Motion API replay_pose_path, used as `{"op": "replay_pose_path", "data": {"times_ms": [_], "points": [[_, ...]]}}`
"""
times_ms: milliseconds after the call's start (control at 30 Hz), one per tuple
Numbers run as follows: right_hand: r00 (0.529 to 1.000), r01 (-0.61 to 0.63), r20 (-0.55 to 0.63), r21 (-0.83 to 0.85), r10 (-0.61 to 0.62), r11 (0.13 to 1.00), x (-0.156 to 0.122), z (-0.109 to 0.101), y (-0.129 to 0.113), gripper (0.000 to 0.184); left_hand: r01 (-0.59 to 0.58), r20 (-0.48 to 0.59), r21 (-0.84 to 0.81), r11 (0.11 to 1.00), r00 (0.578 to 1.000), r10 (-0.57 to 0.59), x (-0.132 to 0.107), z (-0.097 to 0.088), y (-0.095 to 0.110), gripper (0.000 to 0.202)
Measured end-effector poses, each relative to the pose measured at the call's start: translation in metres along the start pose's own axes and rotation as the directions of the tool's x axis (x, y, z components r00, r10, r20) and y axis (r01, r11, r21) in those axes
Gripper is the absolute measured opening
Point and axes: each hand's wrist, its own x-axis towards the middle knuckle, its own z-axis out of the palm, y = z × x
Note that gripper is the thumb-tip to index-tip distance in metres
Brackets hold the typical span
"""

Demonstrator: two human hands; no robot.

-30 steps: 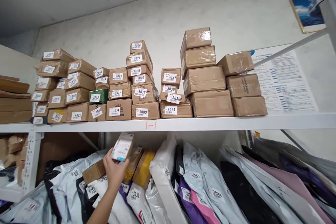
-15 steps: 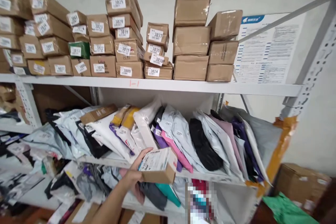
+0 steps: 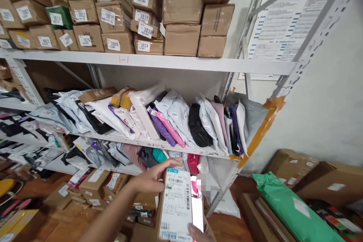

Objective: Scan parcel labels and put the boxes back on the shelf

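My left hand (image 3: 154, 177) is closed around the upper left of a small cardboard box (image 3: 175, 206), its fingers behind the far end and the thumb along the side. A white shipping label with printed text and barcodes covers the side of the box facing me. Right beside it, what looks like a smartphone (image 3: 198, 211) shows a bright, mostly white screen. My right hand (image 3: 202, 232) grips the phone from below, with its thumb near the box's lower right corner. Part of the area above the phone is pixelated.
A white metal rack carries numbered cardboard boxes (image 3: 181, 3) on top and bagged parcels (image 3: 172, 111) below. Several cartons (image 3: 93, 185) lie on the floor at left. A green parcel (image 3: 289, 200) rests among cartons at right. Orange tape (image 3: 262, 130) wraps the rack's right post.
The view has tilted down and shifted right. My left hand has brought the box lower and turned its label towards me. My right hand and the phone are now visible beside it.
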Motion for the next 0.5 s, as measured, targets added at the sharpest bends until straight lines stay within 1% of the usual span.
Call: {"op": "replay_pose_path", "data": {"times_ms": [33, 67, 100, 133, 167, 233, 300, 367, 400, 433, 500], "points": [[0.999, 0.014, -0.046, 0.009, -0.013, 1.0, -0.003, -0.004, -0.002, 0.089, 0.001, -0.167, -0.037, 0.999, 0.986, -0.007, -0.007, 0.014, -0.015, 0.057], [0.995, 0.03, -0.094, 0.013, -0.028, 0.999, -0.005, -0.008, -0.004, 0.091, 0.022, -0.324, -0.097, 0.995, 0.945, -0.053, -0.015, 0.029, -0.032, 0.057], [0.99, 0.044, -0.135, 0.013, -0.042, 0.999, -0.007, -0.011, -0.007, 0.09, 0.046, -0.419, -0.182, 0.982, 0.9, -0.12, -0.024, 0.043, -0.05, 0.061], [0.986, 0.055, -0.159, 0.013, -0.052, 0.998, -0.008, -0.014, -0.009, 0.089, 0.066, -0.462, -0.283, 0.957, 0.865, -0.196, -0.033, 0.056, -0.067, 0.068], [0.985, 0.054, -0.168, 0.027, -0.049, 0.998, -0.009, -0.016, -0.012, 0.086, 0.083, -0.465, -0.36, 0.929, 0.848, -0.256, -0.041, 0.069, -0.082, 0.073], [0.99, 0.025, -0.143, 0.071, -0.015, 0.997, -0.011, -0.019, -0.014, 0.083, 0.1, -0.457, -0.434, 0.895, 0.832, -0.315, -0.056, 0.089, -0.105, 0.072], [0.994, -0.006, -0.11, 0.089, 0.016, 0.996, -0.015, -0.023, -0.013, 0.085, 0.085, -0.466, -0.475, 0.876, 0.82, -0.333, -0.064, 0.101, -0.118, 0.065], [0.994, -0.016, -0.104, 0.073, 0.023, 0.997, -0.021, -0.03, -0.009, 0.09, 0.033, -0.509, -0.542, 0.84, 0.783, -0.359, -0.067, 0.104, -0.125, 0.066], [0.993, -0.019, -0.112, 0.065, 0.026, 0.998, -0.025, -0.034, -0.005, 0.087, -0.005, -0.541, -0.571, 0.821, 0.754, -0.372, -0.067, 0.103, -0.128, 0.068], [0.992, -0.021, -0.122, 0.07, 0.03, 0.997, -0.029, -0.039, 0.0, 0.08, -0.047, -0.579, -0.588, 0.808, 0.722, -0.379, -0.066, 0.101, -0.13, 0.07], [0.992, -0.012, -0.125, 0.126, 0.028, 0.992, -0.038, -0.048, 0.011, 0.058, -0.139, -0.673, -0.569, 0.81, 0.645, -0.362, -0.064, 0.096, -0.137, 0.072]]}}
